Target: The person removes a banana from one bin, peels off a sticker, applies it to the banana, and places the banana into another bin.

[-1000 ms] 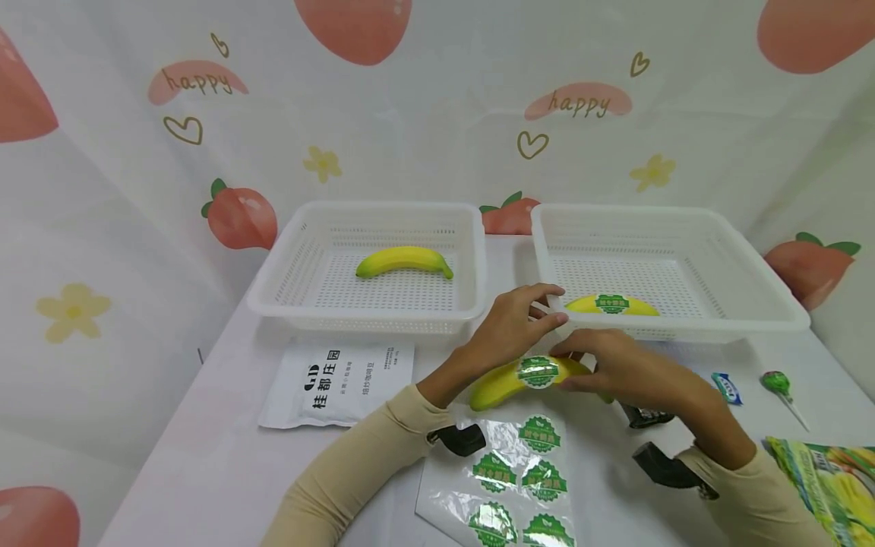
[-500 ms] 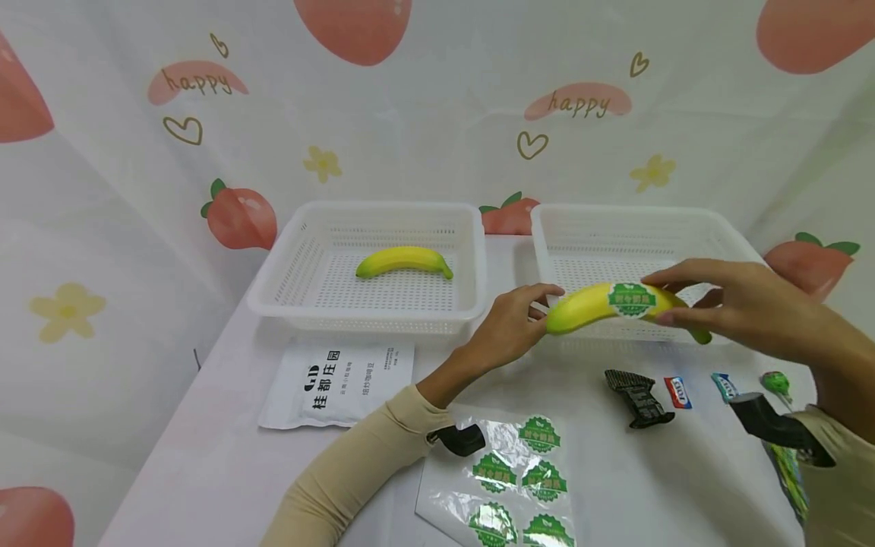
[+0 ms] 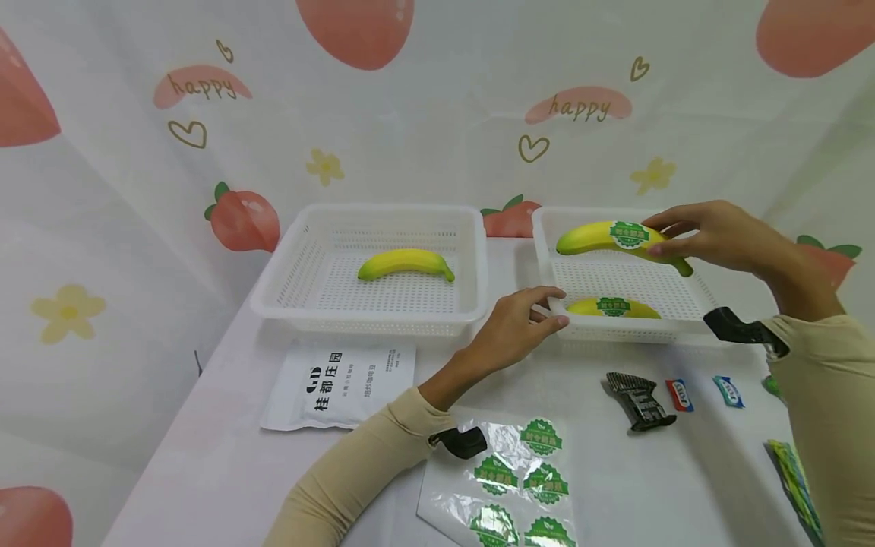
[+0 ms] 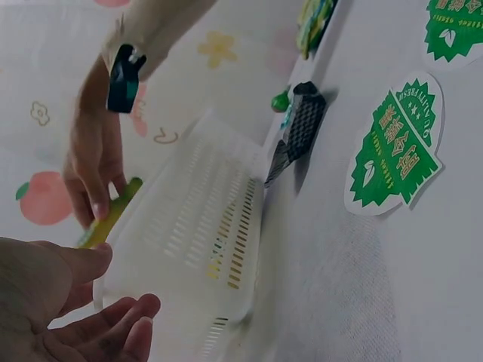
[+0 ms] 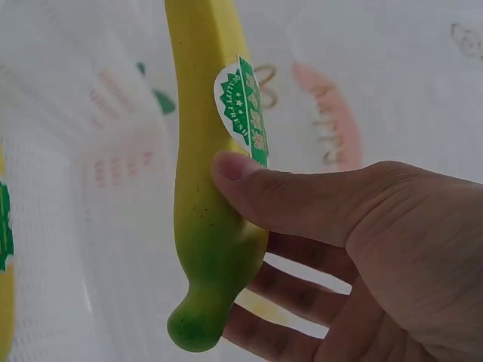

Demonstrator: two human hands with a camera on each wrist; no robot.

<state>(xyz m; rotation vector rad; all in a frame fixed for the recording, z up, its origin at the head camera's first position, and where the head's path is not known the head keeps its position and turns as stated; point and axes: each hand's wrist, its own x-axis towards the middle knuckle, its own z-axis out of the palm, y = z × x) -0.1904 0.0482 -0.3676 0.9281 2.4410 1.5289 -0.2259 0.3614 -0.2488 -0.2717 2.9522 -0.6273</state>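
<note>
While the white cloth-covered tabletop [image 3: 205, 456] carries everything, the two white perforated plastic baskets [image 3: 383, 319] sit side by side at its far edge; the left one holds a plain yellow banana [image 3: 405, 263], the right-hand white perforated basket [image 3: 683, 292] holds a yellow banana with a green label [image 3: 613, 307] lying near its front wall.

Right hand [image 3: 711, 237] is up over the right basket, thumb and fingers pinched round the stem end of a yellow banana with a green tip and a round green-and-white sticker [image 3: 618, 237]. Banana is roughly level, clear of the basket and not touching the one below. Wrist view shows the thumb [image 5: 302, 197] pressing just below the sticker [image 5: 243, 105], fingers wrapped behind.

Handling judgement: light, rigid enough for a one-ended hold, skin smooth and a bit slick. Looks glossy and uniform, possibly a model, cannot tell. Best grip is the narrow stem end or mid-body beside the label, not on it, so the sticker edge doesn't lift.

Left hand [image 3: 513, 323] holds nothing: fingers loosely extended, fingertips close to the front corner of the right basket; contact cannot be told.

Smaller bits: white printed pouch [image 3: 338, 387], clear backing sheet of green stickers [image 3: 519, 486], black mesh packet [image 3: 636, 399], two small wrapped sweets [image 3: 704, 393].
</note>
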